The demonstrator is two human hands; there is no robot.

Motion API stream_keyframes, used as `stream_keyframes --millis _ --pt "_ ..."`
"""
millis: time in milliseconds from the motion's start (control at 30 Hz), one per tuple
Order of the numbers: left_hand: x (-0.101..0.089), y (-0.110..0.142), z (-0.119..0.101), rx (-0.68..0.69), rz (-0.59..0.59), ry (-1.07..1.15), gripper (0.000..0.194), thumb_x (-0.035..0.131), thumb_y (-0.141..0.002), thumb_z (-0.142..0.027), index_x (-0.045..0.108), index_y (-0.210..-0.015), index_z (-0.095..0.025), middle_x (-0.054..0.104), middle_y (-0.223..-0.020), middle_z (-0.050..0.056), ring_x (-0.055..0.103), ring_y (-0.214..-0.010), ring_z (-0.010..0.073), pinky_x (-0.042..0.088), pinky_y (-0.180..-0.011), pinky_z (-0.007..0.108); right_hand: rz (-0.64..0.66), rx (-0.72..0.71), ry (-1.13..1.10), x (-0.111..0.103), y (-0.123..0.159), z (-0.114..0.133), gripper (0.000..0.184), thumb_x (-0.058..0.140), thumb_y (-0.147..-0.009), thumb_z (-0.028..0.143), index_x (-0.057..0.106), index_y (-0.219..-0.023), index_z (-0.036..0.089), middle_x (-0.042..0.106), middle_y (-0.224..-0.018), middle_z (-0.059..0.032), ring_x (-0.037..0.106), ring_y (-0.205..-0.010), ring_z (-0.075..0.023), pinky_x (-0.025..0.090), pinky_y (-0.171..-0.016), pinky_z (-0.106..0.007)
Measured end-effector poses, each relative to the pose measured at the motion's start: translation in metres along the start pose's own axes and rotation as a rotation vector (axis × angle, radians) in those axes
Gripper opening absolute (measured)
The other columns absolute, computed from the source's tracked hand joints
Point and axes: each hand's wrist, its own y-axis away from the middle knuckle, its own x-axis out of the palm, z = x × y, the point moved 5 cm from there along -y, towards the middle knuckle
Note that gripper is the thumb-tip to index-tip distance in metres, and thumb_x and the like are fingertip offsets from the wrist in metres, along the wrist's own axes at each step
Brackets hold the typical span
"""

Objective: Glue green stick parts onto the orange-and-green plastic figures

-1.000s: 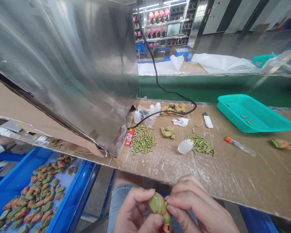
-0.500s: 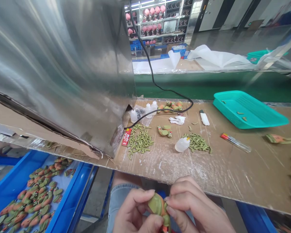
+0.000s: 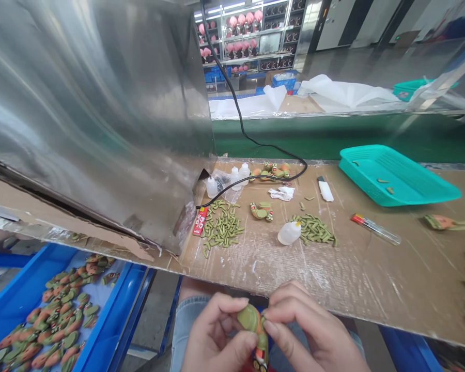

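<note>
Below the near edge of the cardboard-covered bench (image 3: 372, 279), both my hands hold one small green and orange turtle figure (image 3: 254, 325). My left hand (image 3: 213, 336) pinches its shell from the left with thumb and fingers. My right hand (image 3: 310, 330) grips it from the right, fingertips on the shell's edge. The figure's lower end points down between my palms and is partly hidden.
A blue bin (image 3: 108, 330) of turtle figures sits low at the left. On the bench lie two heaps of green pieces (image 3: 221, 227) (image 3: 315, 230), a glue bottle (image 3: 289, 233), another figure (image 3: 261, 211), a teal tray (image 3: 399, 178) and a black cable (image 3: 251, 137). A steel housing (image 3: 93, 103) looms left.
The view has shifted slightly, so the bench items sit a little further left. My hands have turned the figure a bit, and more of its lower end shows.
</note>
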Motion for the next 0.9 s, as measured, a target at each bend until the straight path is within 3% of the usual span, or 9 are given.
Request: stream_keyframes --millis 67,167,267,333,433,567,633,767,900 --pt "0.002 -0.01 0.005 -0.013 0.028 -0.138 0.023 0.076 -0.066 -0.026 0.062 -0.085 -0.022 0.071 -0.068 0.0 0.064 -0.057 0.0129 0.048 -0.041 0.018 0.001 0.073 -0.006 0.001 0.002 -0.01 0.011 0.06 -0.084 0.023 0.056 -0.094 0.025 0.059 -0.092 -0.0001 0.059 -0.085 -0.0161 0.051 -0.071 -0.025" --pt "0.014 -0.025 0.011 0.016 0.083 -0.329 0.017 0.066 -0.075 -0.023 0.055 -0.088 -0.021 0.067 -0.071 -0.001 0.064 -0.065 0.0136 0.052 -0.052 0.023 -0.006 0.053 0.111 0.003 0.007 -0.024 0.058 0.074 -0.071 0.023 0.046 -0.122 0.028 0.053 -0.122 -0.004 0.053 -0.111 -0.0205 0.048 -0.089 -0.028" --pt "0.032 -0.044 0.011 0.058 0.186 -0.499 0.016 0.056 -0.083 -0.026 0.056 -0.097 -0.02 0.061 -0.065 -0.002 0.062 -0.056 0.0139 0.051 -0.05 0.025 -0.06 0.048 0.304 -0.01 0.014 -0.05 0.045 0.061 -0.082 0.026 0.045 -0.124 0.028 0.056 -0.122 -0.0048 0.055 -0.11 -0.0195 0.049 -0.088 -0.029" --pt "0.042 -0.062 0.003 0.14 0.224 -0.664 0.025 0.053 -0.084 -0.029 0.057 -0.108 -0.021 0.061 -0.067 -0.002 0.061 -0.054 0.0156 0.05 -0.046 0.027 -0.145 0.115 0.467 -0.037 0.02 -0.077 0.037 0.053 -0.086 0.035 0.048 -0.121 0.024 0.058 -0.118 -0.0074 0.058 -0.104 -0.0214 0.052 -0.082 -0.031" --pt "0.048 -0.096 -0.018 0.351 0.152 -0.931 0.019 0.056 -0.083 -0.022 0.062 -0.101 -0.021 0.064 -0.082 0.002 0.061 -0.078 0.0201 0.048 -0.078 0.041 -0.318 0.215 0.719 -0.092 0.03 -0.113 0.044 0.046 -0.084 0.049 0.055 -0.112 0.016 0.063 -0.103 -0.0152 0.062 -0.09 -0.032 0.053 -0.072 -0.046" --pt "0.06 -0.136 -0.028 0.53 0.1 -1.156 0.023 0.055 -0.085 -0.027 0.059 -0.106 -0.019 0.06 -0.116 0.008 0.058 -0.101 0.025 0.047 -0.084 0.05 -0.507 0.265 0.862 -0.136 0.032 -0.118 0.061 0.041 -0.082 0.056 0.058 -0.105 0.002 0.057 -0.102 -0.0305 0.051 -0.098 -0.048 0.036 -0.083 -0.063" --pt "0.068 -0.149 -0.027 0.583 0.103 -1.201 0.026 0.055 -0.085 -0.028 0.058 -0.109 -0.02 0.058 -0.121 0.008 0.058 -0.103 0.0255 0.048 -0.085 0.05 -0.524 0.239 0.837 -0.127 0.022 -0.108 0.055 0.043 -0.084 0.051 0.056 -0.109 0.004 0.056 -0.108 -0.0277 0.049 -0.103 -0.0437 0.034 -0.089 -0.058" --pt "0.077 -0.165 -0.025 0.617 0.103 -1.162 0.028 0.055 -0.085 -0.028 0.056 -0.112 -0.02 0.058 -0.122 0.009 0.058 -0.102 0.0257 0.049 -0.083 0.049 -0.402 0.196 0.654 -0.075 -0.012 -0.099 0.047 0.049 -0.085 0.045 0.047 -0.118 0.013 0.059 -0.104 -0.0145 0.055 -0.094 -0.0302 0.045 -0.08 -0.045" --pt "0.068 -0.154 -0.034 0.561 0.121 -0.964 0.029 0.057 -0.084 -0.028 0.057 -0.112 -0.019 0.057 -0.123 0.009 0.057 -0.105 0.0271 0.047 -0.085 0.051 -0.405 0.233 0.504 -0.046 -0.04 -0.112 0.039 0.055 -0.08 0.036 0.047 -0.11 0.014 0.055 -0.102 -0.0141 0.051 -0.095 -0.0309 0.043 -0.082 -0.047"
